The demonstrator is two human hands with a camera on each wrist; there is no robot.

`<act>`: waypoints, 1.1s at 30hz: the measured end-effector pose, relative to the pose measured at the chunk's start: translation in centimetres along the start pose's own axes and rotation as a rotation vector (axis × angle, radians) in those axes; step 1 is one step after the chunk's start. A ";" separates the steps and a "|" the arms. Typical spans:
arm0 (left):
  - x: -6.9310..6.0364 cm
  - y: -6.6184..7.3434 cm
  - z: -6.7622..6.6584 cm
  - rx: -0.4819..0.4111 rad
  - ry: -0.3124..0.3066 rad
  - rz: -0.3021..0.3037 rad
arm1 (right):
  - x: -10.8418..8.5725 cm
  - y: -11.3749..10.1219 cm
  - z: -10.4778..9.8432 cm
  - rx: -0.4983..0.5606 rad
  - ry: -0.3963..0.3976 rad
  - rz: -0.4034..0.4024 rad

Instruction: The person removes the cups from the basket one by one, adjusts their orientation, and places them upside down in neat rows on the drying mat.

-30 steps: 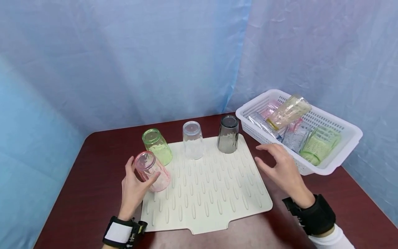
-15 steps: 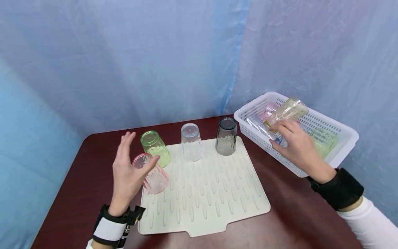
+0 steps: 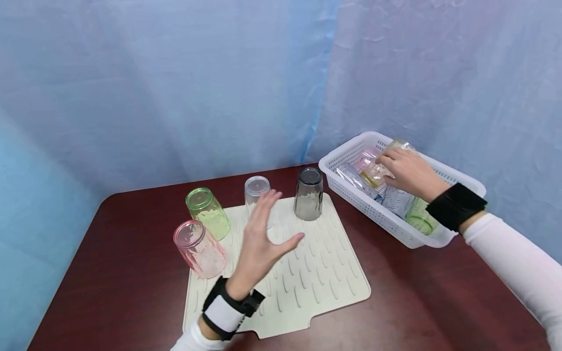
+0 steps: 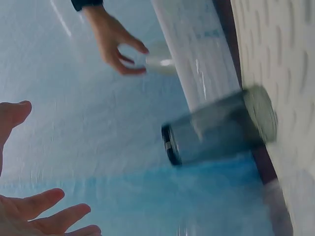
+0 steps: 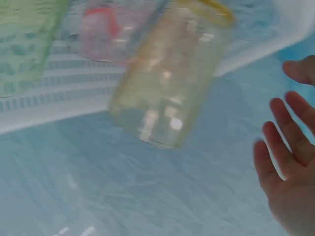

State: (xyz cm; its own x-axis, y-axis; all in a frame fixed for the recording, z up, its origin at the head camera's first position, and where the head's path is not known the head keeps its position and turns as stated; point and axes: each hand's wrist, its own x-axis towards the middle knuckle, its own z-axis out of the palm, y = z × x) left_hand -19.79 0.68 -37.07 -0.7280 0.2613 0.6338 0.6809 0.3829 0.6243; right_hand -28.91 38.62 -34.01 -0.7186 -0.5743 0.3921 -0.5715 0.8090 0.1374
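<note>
Above the mat (image 3: 316,287), my left hand (image 3: 254,243) holds nothing, its thumb and fingers spread wide. My right hand (image 3: 410,170) is over the basket (image 3: 369,207), beside the tilted yellow glass (image 3: 373,173) lying on other glasses. In the right wrist view, the fingers (image 5: 285,142) are spread and a gap separates them from the yellow glass (image 5: 167,78). Upside down on the mat stand a pink glass (image 3: 202,251), a green glass (image 3: 208,214), a clear glass (image 3: 256,187) partly hidden by my left hand, and a grey glass (image 3: 308,195).
Inside the basket lie a clear blue-rimmed glass (image 3: 353,178), a pink glass (image 3: 369,156) and a green glass (image 3: 421,217), among others. A blue curtain (image 3: 197,87) hangs behind the dark red table (image 3: 110,273).
My left hand has let go of the pink glass and moved right over the mat. My right hand has moved from beside the basket to the yellow glass. The view has shifted slightly.
</note>
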 end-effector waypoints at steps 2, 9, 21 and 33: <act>-0.2 0.4 1.3 -0.025 -0.031 0.024 | 0.3 0.8 1.0 -0.041 -0.050 0.018; -1.4 0.7 4.7 -0.084 -0.107 0.035 | 2.4 2.4 4.7 -0.197 -0.196 -0.045; -3.1 -0.1 9.7 -0.147 -0.243 -0.023 | 4.5 2.2 7.9 -0.406 -0.361 0.018; -1.7 -1.8 11.9 -0.111 -0.219 -0.036 | 6.6 2.1 6.0 -0.239 -0.346 0.036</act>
State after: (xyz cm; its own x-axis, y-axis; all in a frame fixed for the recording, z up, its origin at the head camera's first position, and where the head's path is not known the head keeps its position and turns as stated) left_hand -20.73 10.11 -44.66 -0.7438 0.4393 0.5039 0.6500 0.2991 0.6986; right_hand -37.24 35.73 -36.57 -0.8504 -0.5204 0.0772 -0.4650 0.8121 0.3524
